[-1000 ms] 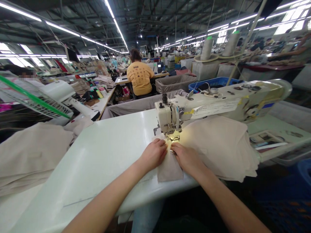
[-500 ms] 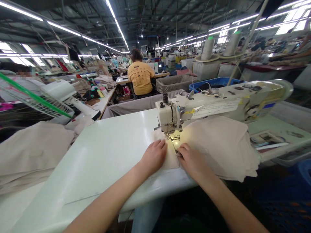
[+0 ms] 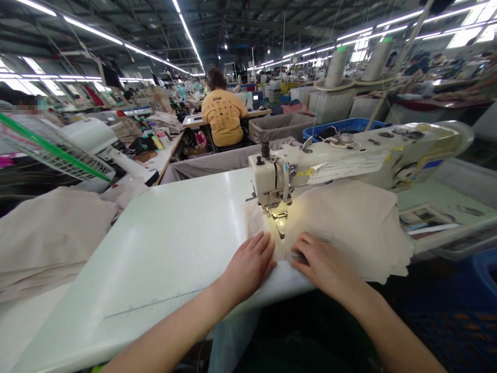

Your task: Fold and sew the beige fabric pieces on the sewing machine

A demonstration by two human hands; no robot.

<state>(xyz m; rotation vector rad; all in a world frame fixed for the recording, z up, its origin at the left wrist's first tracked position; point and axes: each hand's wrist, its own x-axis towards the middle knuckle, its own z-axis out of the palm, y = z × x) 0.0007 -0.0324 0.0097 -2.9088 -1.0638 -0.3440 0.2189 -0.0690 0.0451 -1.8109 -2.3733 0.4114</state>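
Note:
A beige fabric piece (image 3: 255, 220) lies under the needle area of a white sewing machine (image 3: 267, 181), whose lamp lights the presser foot. My left hand (image 3: 251, 261) rests on the near part of this fabric, its fingers pressed together and pointing toward the foot. To the right, my right hand (image 3: 320, 261) has curled fingers around a small dark metal object (image 3: 298, 256), mostly hidden by the hand. Beneath and beyond that hand spreads a larger stack of beige fabric (image 3: 357, 223).
The pale table (image 3: 166, 233) bears a ruler marking near its front edge. Stacked beige cloth (image 3: 50, 228) and a fan (image 3: 85, 150) stand left. A person in a yellow shirt (image 3: 223, 116) sits ahead. A blue basket (image 3: 458, 305) is low at right.
The fabric under the foot now extends farther behind it. Both hands are slightly nearer the table's front edge, and the right hand has moved a little to the right. The view has shifted slightly.

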